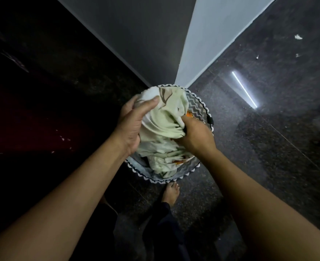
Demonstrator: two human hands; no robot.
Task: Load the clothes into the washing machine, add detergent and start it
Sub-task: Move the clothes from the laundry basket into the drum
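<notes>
A round laundry basket point(198, 106) with a grey zigzag lining and a white scalloped rim stands on the dark floor below me. A pale green cloth point(163, 125) with brown and orange print bulges out of it. My left hand point(134, 123) grips the cloth's left side, thumb over a white fold at the top. My right hand point(195, 136) holds a bunched fold of the same cloth on its right side. No washing machine or detergent is in view.
A wall corner point(189, 53) meets the floor right behind the basket. Polished dark stone floor point(268, 147) spreads to the right, with a bright strip of reflected light. My bare foot point(171, 193) stands just in front of the basket. The left side is very dark.
</notes>
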